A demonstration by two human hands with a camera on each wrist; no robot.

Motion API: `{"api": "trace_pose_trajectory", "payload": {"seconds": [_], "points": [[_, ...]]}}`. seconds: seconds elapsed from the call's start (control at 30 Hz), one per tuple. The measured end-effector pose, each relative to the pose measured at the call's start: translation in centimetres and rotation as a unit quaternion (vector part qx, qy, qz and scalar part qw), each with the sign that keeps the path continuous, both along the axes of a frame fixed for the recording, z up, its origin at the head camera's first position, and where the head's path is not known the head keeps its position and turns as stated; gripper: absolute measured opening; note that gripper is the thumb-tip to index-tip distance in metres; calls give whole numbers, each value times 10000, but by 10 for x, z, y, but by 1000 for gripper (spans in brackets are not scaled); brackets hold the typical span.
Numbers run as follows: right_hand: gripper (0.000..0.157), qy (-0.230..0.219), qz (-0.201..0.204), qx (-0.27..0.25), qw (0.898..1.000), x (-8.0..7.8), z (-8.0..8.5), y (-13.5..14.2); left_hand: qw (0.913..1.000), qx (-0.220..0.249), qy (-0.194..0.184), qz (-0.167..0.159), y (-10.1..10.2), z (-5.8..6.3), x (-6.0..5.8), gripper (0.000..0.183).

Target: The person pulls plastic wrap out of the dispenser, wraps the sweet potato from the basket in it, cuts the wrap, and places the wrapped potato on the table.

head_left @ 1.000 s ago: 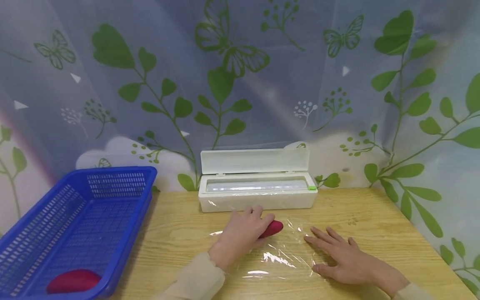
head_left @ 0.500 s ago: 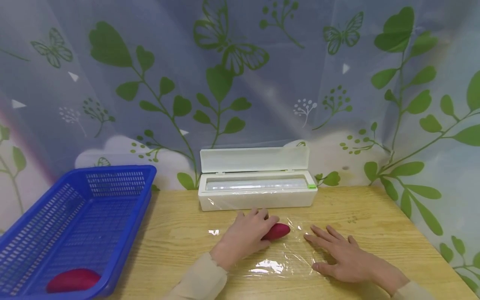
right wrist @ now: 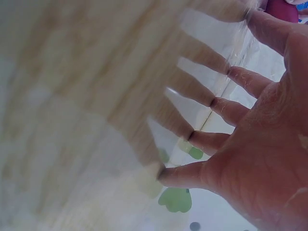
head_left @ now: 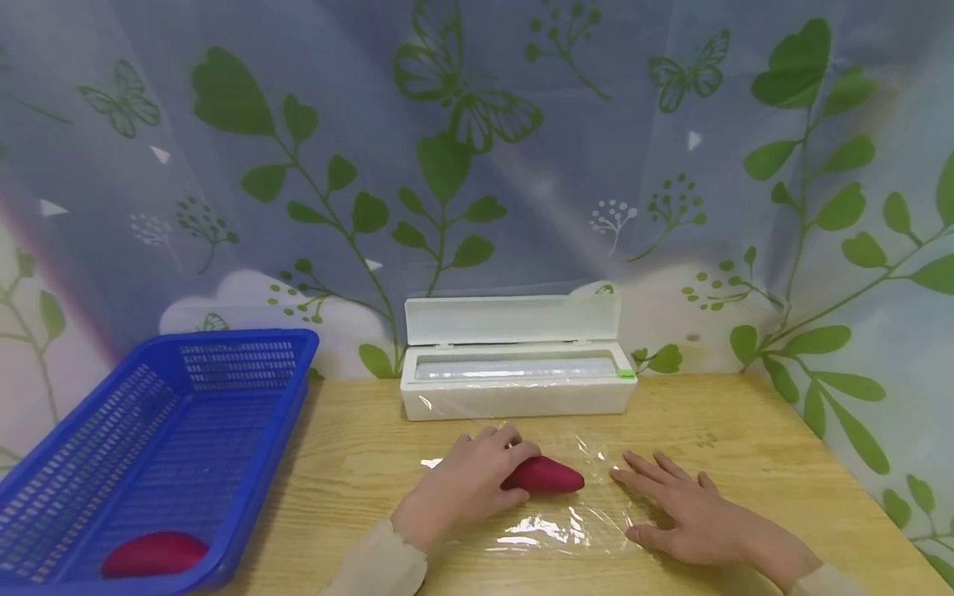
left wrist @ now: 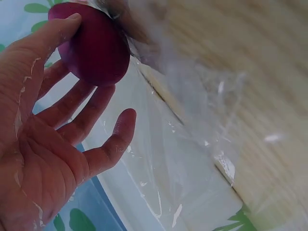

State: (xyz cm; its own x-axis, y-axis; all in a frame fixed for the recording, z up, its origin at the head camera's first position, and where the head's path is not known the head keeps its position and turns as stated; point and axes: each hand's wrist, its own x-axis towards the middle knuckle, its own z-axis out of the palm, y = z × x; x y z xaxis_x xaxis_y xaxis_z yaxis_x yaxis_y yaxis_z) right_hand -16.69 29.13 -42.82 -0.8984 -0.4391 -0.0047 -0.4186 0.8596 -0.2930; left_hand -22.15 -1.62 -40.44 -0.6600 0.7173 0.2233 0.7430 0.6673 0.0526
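Pinching red veg over clear film btwn thumb & fingertips, L hand could slip, letting it roll; R hand, fingers spread at film edge: film may bunch if R lifts.

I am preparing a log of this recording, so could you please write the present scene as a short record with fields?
Left hand: holds a red object between thumb and fingers, over the film
Right hand: fingers spread, fingertips down by the film's right edge
Clear film: spread on the wooden table
White box: behind the film, lid open, a roll inside
Blue basket: on the left; contains another red object
Backdrop: leaves and butterflies
Not clear: what the red objects are
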Motion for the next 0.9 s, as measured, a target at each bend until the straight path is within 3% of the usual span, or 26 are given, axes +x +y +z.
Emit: {"api": "trace_pose_trajectory", "payload": {"seconds": [0.5, 0.7, 0.83, 0.9], "points": [[63, 37, -10, -73, 10000, -2, 2, 1, 9999, 29, 116, 109, 0, 0, 8, 45], [64, 198, 275, -111, 9994, -2, 6, 3, 9997, 215, -29, 140, -5, 6, 9, 46], [55, 663, 590, -42, 9960, 2, 11, 4, 9988, 475, 58, 107, -19, 12, 14, 38], [44, 560, 669, 20, 9962, 4, 14, 6, 9982, 587, -5, 78, -31, 15, 19, 31]]}}
